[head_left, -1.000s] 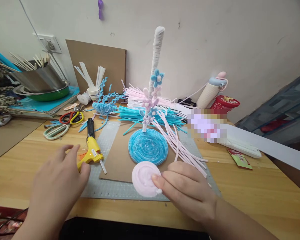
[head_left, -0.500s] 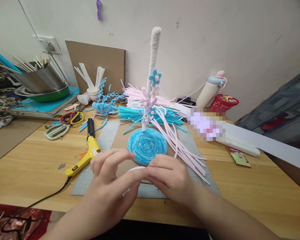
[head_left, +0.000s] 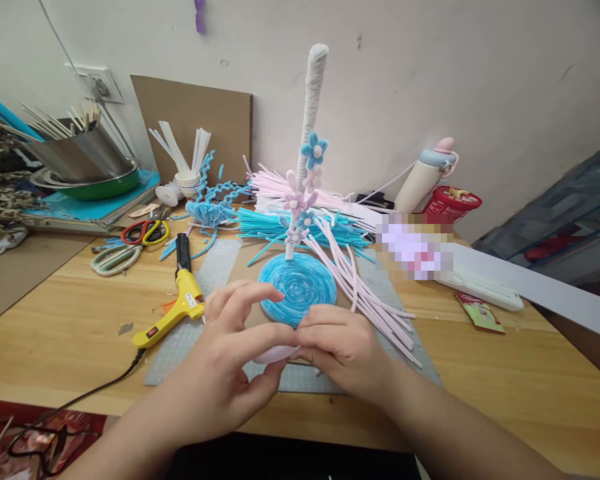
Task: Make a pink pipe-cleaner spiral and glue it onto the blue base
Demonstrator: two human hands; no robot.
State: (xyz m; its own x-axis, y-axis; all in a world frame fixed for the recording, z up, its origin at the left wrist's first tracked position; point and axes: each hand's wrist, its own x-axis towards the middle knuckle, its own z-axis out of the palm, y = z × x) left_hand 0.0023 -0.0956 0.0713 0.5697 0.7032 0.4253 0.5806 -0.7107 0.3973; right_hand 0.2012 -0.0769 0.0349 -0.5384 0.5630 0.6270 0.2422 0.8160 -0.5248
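Observation:
My left hand [head_left: 245,350] curves its index finger and thumb around a pale pink pipe-cleaner piece [head_left: 273,353], its other fingers raised. Closed in a pinch, my right hand [head_left: 343,343] grips the right end of that piece; the fingers hide most of its shape. Just beyond my hands lies a round blue coiled base [head_left: 293,287]. From its back edge rises a white wrapped stem [head_left: 314,100] bearing a blue flower [head_left: 315,151], a pink flower [head_left: 294,202] and several more. Pink pipe cleaners [head_left: 375,307] lie to the right of the base.
A yellow glue gun [head_left: 185,303] rests left of my hands, its cord trailing off the table. Scissors [head_left: 115,259] lie behind it. Turquoise pipe cleaners [head_left: 270,227] are piled behind the stem. A grey cutting mat [head_left: 170,360] lies beneath the work. A bottle [head_left: 423,180] stands back right.
My left hand has shifted slightly right and up, and more of the pale pink piece shows between its fingers. My right hand keeps its pinch. The view has tilted a little.

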